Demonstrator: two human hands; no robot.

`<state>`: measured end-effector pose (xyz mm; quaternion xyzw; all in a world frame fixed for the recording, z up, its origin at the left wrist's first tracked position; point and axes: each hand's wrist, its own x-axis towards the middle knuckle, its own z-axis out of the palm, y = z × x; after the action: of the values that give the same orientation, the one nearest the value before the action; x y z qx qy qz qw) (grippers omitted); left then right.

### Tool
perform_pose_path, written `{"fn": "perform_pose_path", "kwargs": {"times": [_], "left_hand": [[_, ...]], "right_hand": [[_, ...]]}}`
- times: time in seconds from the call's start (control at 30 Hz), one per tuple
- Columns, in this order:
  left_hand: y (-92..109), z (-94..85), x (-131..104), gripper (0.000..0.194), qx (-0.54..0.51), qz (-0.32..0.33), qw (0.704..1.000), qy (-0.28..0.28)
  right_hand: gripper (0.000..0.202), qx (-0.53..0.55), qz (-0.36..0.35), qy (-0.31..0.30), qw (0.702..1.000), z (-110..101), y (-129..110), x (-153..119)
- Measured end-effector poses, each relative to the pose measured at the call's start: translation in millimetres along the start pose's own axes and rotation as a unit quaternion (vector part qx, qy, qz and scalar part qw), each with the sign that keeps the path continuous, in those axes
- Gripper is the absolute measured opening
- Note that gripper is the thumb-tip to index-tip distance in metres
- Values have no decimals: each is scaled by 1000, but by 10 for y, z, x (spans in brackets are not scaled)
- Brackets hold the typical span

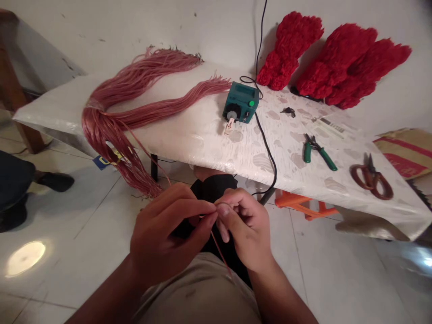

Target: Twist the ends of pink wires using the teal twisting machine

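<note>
In front of my lap, my left hand (168, 229) pinches a thin pink cord (221, 253) between thumb and forefinger. My right hand (245, 227) meets it fingertip to fingertip, thumb and forefinger also closed on the cord near the same spot. Part of the cord hangs below the fingers toward my lap. What lies right between the fingertips is mostly hidden. Beyond my left hand, a big bundle of pink cords (97, 112) is draped over the table, some of it hanging off the front edge. One loose strand runs from it down toward my left hand.
On the table (209, 146) stand a small green motor box (241, 101) with a black cable, green-handled pliers (317, 150), scissors (372, 177) and keys (288, 111). Red flower bunches (351, 63) lean on the wall. An orange stool (303, 204) is underneath; another person's foot (56, 181) shows left.
</note>
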<state>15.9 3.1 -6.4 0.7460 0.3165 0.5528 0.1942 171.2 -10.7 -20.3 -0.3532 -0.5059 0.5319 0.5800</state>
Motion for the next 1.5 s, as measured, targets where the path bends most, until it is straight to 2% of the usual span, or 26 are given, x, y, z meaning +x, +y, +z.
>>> {"fn": "perform_pose_path", "kwargs": {"times": [0.33, 0.57, 0.77, 0.93, 1.0, 1.17, 1.33, 1.43, 1.5], "left_hand": [[12, 31, -64, 27, -27, -36, 998, 37], [85, 98, -93, 22, -55, -105, 991, 56], [132, 167, -114, 12, -140, -224, 963, 61], [169, 204, -114, 12, -250, -286, 923, 57], [189, 206, -112, 11, -242, -298, 922, 53], [228, 200, -128, 11, -131, -297, 944, 56], [239, 218, -142, 9, -95, -299, 948, 52], [242, 215, -111, 7, -117, -309, 943, 52], [243, 197, -79, 8, -180, -320, 929, 45]], "right_hand": [[9, -46, -44, 16, 998, 15, 9, -51], [9, -52, -56, 28, 997, 32, 22, -66], [9, -51, -75, 58, 994, 67, 46, -91], [9, -13, -78, 95, 992, 133, 80, -102], [9, 1, -77, 97, 992, 164, 84, -103], [9, 10, -73, 93, 993, 197, 86, -110], [10, -49, -91, 114, 988, 161, 75, -106], [10, -88, -106, 113, 984, 145, 44, -79], [9, -91, -109, 109, 984, 132, 18, -52]]}}
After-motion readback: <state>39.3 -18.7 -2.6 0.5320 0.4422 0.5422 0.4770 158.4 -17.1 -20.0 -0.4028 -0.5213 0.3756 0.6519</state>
